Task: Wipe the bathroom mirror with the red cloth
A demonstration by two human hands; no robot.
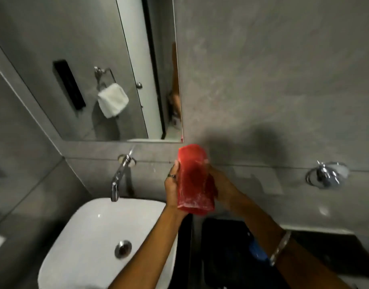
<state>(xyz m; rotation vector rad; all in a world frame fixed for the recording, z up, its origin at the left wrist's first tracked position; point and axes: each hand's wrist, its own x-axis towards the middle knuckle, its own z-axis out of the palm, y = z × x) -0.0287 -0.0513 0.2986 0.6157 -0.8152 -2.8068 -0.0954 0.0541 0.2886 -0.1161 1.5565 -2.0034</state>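
Holding the folded red cloth (pixel 195 180) between my left hand (pixel 172 189) and right hand (pixel 222 187), fingers closed on its sides, I keep it flat below the frameless wall mirror (pixel 108 59) for wiping.

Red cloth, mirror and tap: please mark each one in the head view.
red cloth (pixel 195 180): head view, middle of the folded cloth held between both hands.
mirror (pixel 100 49): head view, bare glass above the reflected towel.
tap (pixel 119 176): head view, middle of the chrome spout.

You are in a grey-walled bathroom: white basin (pixel 91 230), wall tap (pixel 119 178), mirror (pixel 85 49) reflecting a hanging towel (pixel 112 100).
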